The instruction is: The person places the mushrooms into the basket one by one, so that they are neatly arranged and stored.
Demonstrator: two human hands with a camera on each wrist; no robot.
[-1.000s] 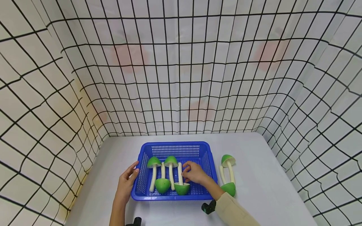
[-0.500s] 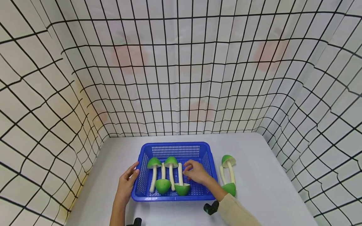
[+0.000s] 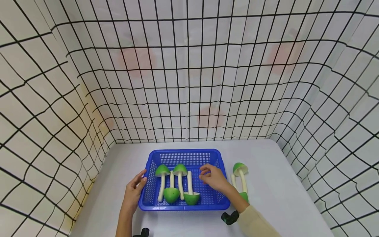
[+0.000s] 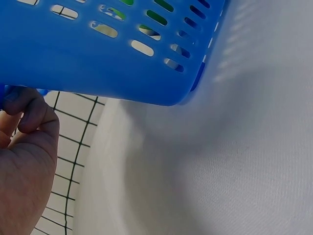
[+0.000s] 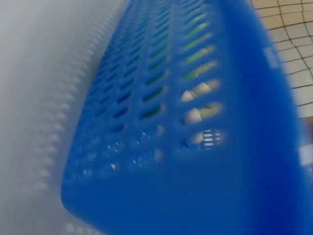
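Note:
In the head view, a blue plastic basket (image 3: 183, 207) holds several mushrooms with green caps and white stems, lying in a row with caps alternately far and near. The rightmost one is a mushroom (image 3: 191, 198) with its cap near the front. My left hand (image 3: 132, 192) grips the basket's left rim; the left wrist view shows its bent fingers against the blue wall (image 4: 98, 68). Over the right part of the basket is my right hand (image 3: 215, 178), fingers loosely bent, nothing in them. The right wrist view shows mainly the basket's slotted side (image 5: 161, 161).
Right of the basket, a mushroom (image 3: 240, 170) lies on the white table (image 3: 281, 197) beside another mushroom (image 3: 244, 196), partly hidden by my right forearm. White walls with a black grid (image 3: 189, 79) enclose the table at the back and sides.
My right hand has moved right, away from the rightmost mushroom in the basket, which stays in place. My left hand has stayed at the rim.

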